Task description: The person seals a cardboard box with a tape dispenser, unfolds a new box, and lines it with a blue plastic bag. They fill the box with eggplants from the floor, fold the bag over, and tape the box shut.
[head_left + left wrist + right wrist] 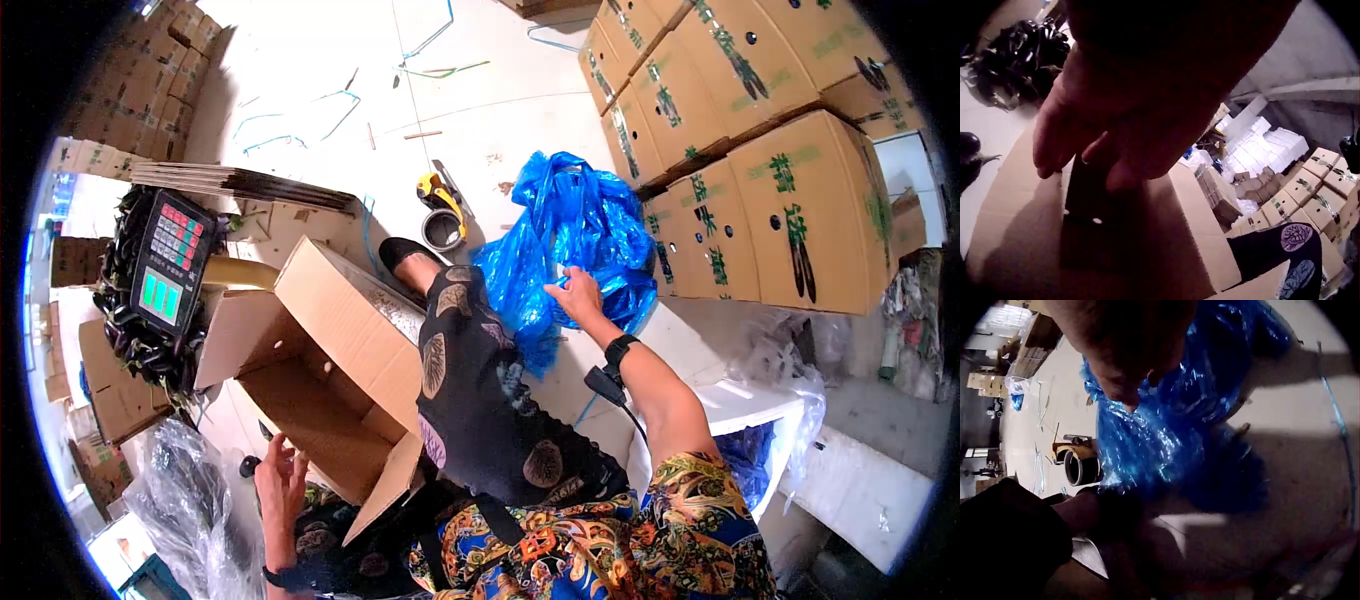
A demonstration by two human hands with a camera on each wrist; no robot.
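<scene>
Pinching a bit of the blue plastic bags [560,205] with the right hand [578,297], I have the fingers bunched close together; how many layers they hold, I cannot tell. The bags lie heaped on the floor, to the right of the shoe [402,252]. My left hand [280,485] holds nothing, its fingers loosely bent over the near side of the open box [350,315].

The thin film worries me most: bags that cling together could come up as a clump, and a hard tug on such a small pinch could slip or tear it. With the left hand not gripping the box, I judge that a knock from the leg [490,400] could shift it. That leg also stands between the bags and the box, so plastic carried straight across could drag on the knee. The cable [636,420] at my right wrist could snag too.

Farther out, the tape dispenser [452,208] sits between the shoe and the bags, where trailing film might catch. Beyond the box, the scale [170,258] stands before piled eggplants [118,300], with flat cardboard [235,183] close by. Packed boxes [790,220] wall off the right, just beside the bags, limiting a sideways pull. Loose straps [350,105] litter the floor [320,45] ahead.
</scene>
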